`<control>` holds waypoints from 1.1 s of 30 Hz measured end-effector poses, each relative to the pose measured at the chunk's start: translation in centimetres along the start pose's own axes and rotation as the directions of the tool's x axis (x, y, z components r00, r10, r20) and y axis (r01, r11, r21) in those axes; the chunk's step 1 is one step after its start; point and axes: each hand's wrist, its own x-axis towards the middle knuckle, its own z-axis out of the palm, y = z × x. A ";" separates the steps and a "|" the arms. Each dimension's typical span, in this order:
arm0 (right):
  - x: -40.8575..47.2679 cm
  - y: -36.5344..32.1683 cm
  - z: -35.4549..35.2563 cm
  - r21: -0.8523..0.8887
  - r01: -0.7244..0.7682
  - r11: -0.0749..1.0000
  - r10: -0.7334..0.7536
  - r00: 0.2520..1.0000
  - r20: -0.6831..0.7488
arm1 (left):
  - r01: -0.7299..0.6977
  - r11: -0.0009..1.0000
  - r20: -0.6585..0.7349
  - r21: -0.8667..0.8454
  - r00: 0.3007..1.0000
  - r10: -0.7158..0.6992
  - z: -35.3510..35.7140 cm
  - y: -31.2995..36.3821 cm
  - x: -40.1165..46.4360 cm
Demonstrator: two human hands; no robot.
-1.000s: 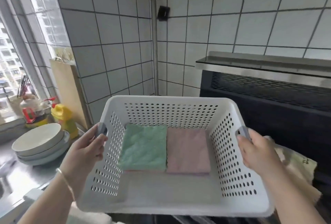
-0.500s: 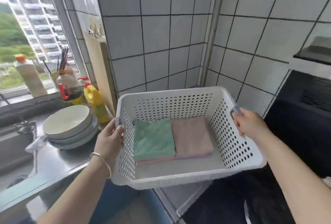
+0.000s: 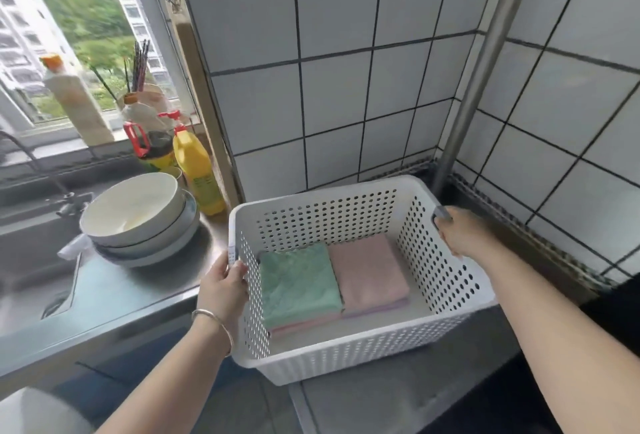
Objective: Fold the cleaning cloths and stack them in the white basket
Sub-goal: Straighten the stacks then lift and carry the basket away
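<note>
Head view: both hands are carrying the white perforated plastic basket (image 3: 363, 347) level by its side handles, left grip (image 3: 223, 289) and right grip (image 3: 460, 234) clasping them, keeping the folded green cloth (image 3: 299, 286) and folded pink cloth (image 3: 369, 270) flat inside, above the steel bench (image 3: 114, 295).

2 bare forearms with no sleeves in view. The left hand (image 3: 223, 289) has 1 thin silver bangle (image 3: 212, 319) around the wrist. The right hand (image 3: 462, 234) wears nothing on its wrist.
</note>
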 end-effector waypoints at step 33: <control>4.5 3.5 -0.4 -0.233 -0.044 0.971 0.016 0.993 -0.119 | 0.067 0.987 -0.184 0.145 0.982 -0.040 7.8 -0.6 5.1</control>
